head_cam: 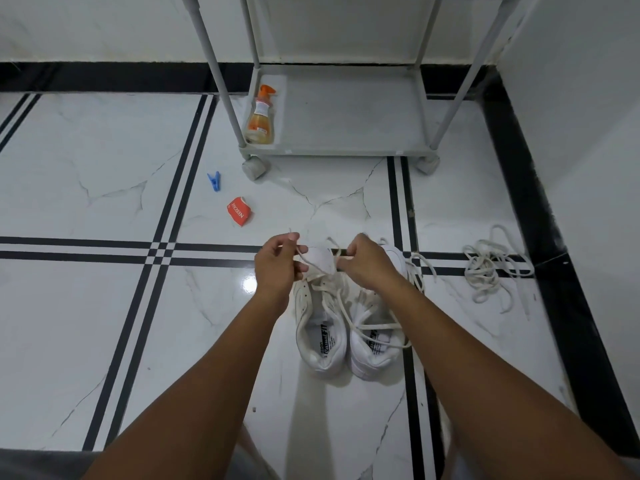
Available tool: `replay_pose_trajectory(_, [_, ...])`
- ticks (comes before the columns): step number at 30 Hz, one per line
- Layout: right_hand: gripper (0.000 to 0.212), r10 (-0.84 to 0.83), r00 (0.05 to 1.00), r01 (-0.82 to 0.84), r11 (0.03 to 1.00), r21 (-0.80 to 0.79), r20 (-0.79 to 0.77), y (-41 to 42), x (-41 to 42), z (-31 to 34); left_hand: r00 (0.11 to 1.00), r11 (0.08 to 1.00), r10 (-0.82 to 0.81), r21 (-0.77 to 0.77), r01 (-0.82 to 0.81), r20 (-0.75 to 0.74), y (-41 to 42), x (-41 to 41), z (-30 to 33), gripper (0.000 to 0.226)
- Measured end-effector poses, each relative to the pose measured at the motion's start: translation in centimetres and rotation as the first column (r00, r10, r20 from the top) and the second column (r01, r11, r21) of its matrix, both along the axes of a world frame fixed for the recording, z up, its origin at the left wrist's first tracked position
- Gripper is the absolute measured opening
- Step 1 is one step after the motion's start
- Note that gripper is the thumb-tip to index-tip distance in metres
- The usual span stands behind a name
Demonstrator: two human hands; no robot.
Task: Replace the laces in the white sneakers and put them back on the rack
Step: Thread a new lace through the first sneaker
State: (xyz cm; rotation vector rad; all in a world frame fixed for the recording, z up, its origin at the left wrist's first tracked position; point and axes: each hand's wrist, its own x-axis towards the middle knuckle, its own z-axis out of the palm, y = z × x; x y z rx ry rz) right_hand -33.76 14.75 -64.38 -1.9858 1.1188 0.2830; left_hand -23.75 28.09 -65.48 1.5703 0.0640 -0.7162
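Sneakers (349, 327) side by side, toes toward rack (346, 109).

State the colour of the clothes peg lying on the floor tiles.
The clothes peg is blue, seen in the head view, the only one given.

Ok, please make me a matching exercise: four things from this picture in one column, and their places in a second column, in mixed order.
Things:
1. spray bottle
2. clothes peg
3. loose laces
4. sneakers

Places:
A. on the floor, between the person's forearms
B. on the bottom shelf of the rack, at its left corner
C. on the floor, left of the rack's front left wheel
D. in a heap on the floor, right of the sneakers

Pairs: 1-B, 2-C, 3-D, 4-A
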Motion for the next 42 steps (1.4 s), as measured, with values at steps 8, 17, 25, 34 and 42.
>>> replay_pose_trajectory(8, [0.029, 0.611, 0.529, -0.798, 0.594, -0.101, -0.588, 2.2, -2.4, 0.7, 0.994, 0.993, 0.101, -0.067, -0.099, 0.034, -0.2, 0.3, -1.2, 0.022])
replay_pose_trajectory(17, [0.033, 0.638, 0.542, -0.838, 0.465, -0.287, -0.547, 3.9, -4.7, -1.5, 0.994, 0.995, 0.095, -0.039, -0.093, 0.052, -0.1, -0.1, -1.3, 0.019])
replay_pose_trajectory(25, [0.009, 0.599, 0.669, -0.727, 0.652, -0.218, -0.439, 2.8, -3.0, -0.1, 0.996, 0.997, 0.069, 0.033, -0.071, 0.063, 0.4, 0.2, -2.1, 0.02])
replay_pose_trajectory(34, [0.022, 0.279, 0.956, -0.279, 0.96, -0.012, 0.091, 0.7, -1.8, 0.1, 0.996, 0.996, -0.076, 0.046, 0.074, 0.046, 0.6, -0.4, -2.0, 0.02])
replay_pose_trajectory(42, [0.025, 0.279, 0.96, -0.277, 0.956, -0.095, 0.015, 0.3, -0.4, 0.8, 0.976, 0.981, -0.192, 0.056, 0.187, 0.106, -0.6, -0.1, -0.4, 0.015])
